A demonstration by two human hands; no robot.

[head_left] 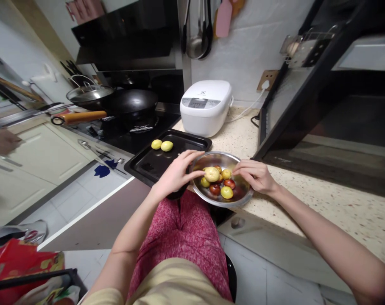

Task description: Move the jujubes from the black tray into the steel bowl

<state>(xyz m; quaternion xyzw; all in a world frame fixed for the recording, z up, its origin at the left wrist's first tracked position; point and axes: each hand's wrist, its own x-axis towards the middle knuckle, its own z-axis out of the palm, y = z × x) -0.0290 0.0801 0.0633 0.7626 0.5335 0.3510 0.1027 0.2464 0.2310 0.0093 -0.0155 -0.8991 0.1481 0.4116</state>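
Observation:
A shiny metal bowl (pixel 211 202) sits at the counter's front edge, with several small round fruits inside, some yellow-green and some red-brown like jujubes. My left hand (pixel 179 171) reaches over its left rim, the thumb against a larger pale yellow fruit (pixel 212 174) that appears raised above the rest. At the right rim is my right hand (pixel 256 174), fingers drawn together in a pinch beside a yellow fruit (pixel 226 174); what lies between the fingertips is hidden. Two yellow-green fruits (pixel 166 146) rest on a black baking tray (pixel 195 137) left of the bowl.
Behind the tray stands a white rice cooker (pixel 205 106). A wok (pixel 132 101) and a lidded pan (pixel 89 93) are on the stove. A black oven (pixel 332 127) borders the right side. Another blurred hand (pixel 3 142) shows at the left edge.

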